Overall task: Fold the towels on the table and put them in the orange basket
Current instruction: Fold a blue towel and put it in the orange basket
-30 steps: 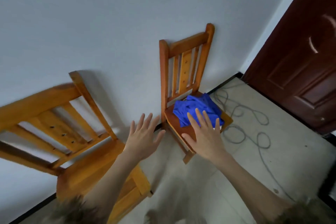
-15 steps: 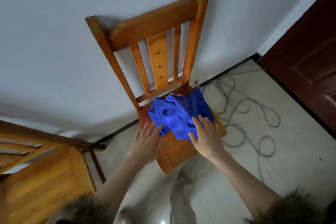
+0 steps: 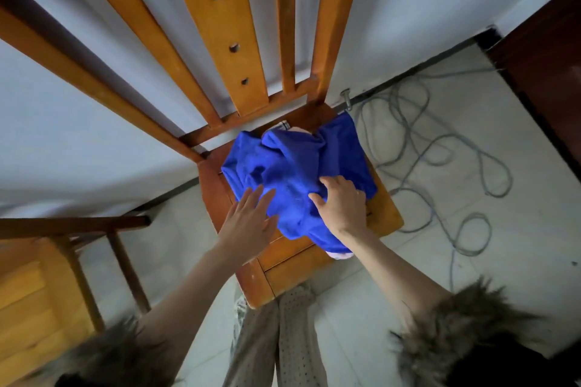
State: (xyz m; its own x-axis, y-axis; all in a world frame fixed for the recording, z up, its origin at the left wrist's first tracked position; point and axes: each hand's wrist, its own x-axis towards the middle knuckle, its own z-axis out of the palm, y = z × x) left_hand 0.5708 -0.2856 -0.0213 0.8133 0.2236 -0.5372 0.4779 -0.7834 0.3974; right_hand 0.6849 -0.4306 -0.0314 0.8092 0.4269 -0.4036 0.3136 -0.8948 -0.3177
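A crumpled blue towel [image 3: 292,166] lies in a heap on the seat of a wooden chair [image 3: 385,214] against the wall. A bit of pale pink cloth [image 3: 341,256] peeks out under its near edge. My right hand [image 3: 341,204] rests on the near right part of the towel, fingers curled into the cloth. At the towel's near left edge lies my left hand [image 3: 248,223], flat with fingers apart, its fingertips touching the cloth. No orange basket or table is in view.
A second wooden chair [image 3: 37,292] stands at the left, close by. Loops of grey cable [image 3: 440,148] lie on the tiled floor to the right of the chair. A dark brown door [image 3: 547,41] is at the far right. My patterned trouser legs [image 3: 276,339] are below.
I have moved much closer to the chair. Both hands have gone forward onto the blue towel; the right hand's fingers now curl into the cloth.
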